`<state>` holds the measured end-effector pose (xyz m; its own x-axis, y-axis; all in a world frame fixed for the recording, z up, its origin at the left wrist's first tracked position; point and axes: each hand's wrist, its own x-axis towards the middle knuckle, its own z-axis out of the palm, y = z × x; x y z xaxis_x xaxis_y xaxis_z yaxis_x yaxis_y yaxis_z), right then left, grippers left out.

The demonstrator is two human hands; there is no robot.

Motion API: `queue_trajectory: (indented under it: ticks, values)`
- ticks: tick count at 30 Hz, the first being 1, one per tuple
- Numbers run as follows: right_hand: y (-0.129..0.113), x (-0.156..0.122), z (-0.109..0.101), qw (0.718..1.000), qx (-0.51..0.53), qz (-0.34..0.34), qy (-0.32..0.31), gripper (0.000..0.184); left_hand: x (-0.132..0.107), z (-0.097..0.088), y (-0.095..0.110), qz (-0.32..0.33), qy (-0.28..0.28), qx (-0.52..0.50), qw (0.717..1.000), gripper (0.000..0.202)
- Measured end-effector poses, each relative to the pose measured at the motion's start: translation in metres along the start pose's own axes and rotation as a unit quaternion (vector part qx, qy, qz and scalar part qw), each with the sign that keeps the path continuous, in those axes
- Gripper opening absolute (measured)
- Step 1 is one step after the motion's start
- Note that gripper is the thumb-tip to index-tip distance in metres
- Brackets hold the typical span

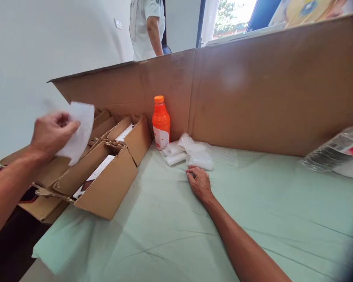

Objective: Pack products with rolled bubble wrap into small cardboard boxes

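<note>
A pale green cloth, smooth with a few long creases, covers the tabletop. The right hand lies palm-down on it, its grip loose and apart, holding nothing. Its fingertips sit just beside a heap of soft white plastic-wrapped packets, which are rounded, cushiony and slightly glossy. I cannot tell whether the fingertips touch them.

At the left, the left hand is raised above the tabletop's edge, its grip pinched together on a thin white sheet. The sheet is limp, blurred and blank on the side that shows. Below it stands a cluster of small brown corrugated cardboard boxes, their flaps open and their edges frayed. Flat white cards lie inside two of them; no print on these can be read.

Behind the packets stands an orange plastic bottle with an orange screw cap and a white label, its writing too small to read. It is upright against a tall brown cardboard wall, matte and folded at a corner. At the far right lies a clear crinkled plastic bag of printed sheets, with grey text and a red patch that are not legible.

Beyond the wall a person in a white short-sleeved shirt stands near a bright window.
</note>
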<state>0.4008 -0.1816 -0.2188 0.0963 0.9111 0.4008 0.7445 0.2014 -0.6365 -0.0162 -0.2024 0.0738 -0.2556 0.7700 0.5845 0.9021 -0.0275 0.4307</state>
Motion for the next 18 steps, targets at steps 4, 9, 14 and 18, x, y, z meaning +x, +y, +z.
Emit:
queue_trajectory:
  ticks: [4, 9, 14, 18]
  values:
    - [-0.001, -0.001, -0.001, 1.000, 0.001, -0.002, -0.006, 0.022, -0.001, 0.030, 0.109, 0.227, 0.054, -0.123, 0.965, 0.017]
    - [0.002, 0.003, -0.001, 1.000, 0.007, -0.019, -0.008, 0.024, 0.012, 0.140, 0.203, 0.280, -0.085, -0.175, 0.940, 0.027]
    - [0.010, 0.008, 0.002, 0.999, 0.011, -0.034, -0.008, 0.028, 0.034, 0.154, 0.164, 0.255, -0.108, -0.189, 0.942, 0.057]
    - [0.013, 0.008, 0.004, 0.999, -0.002, -0.034, 0.001, 0.031, 0.056, 0.090, 0.064, 0.161, -0.044, -0.101, 0.981, 0.050]
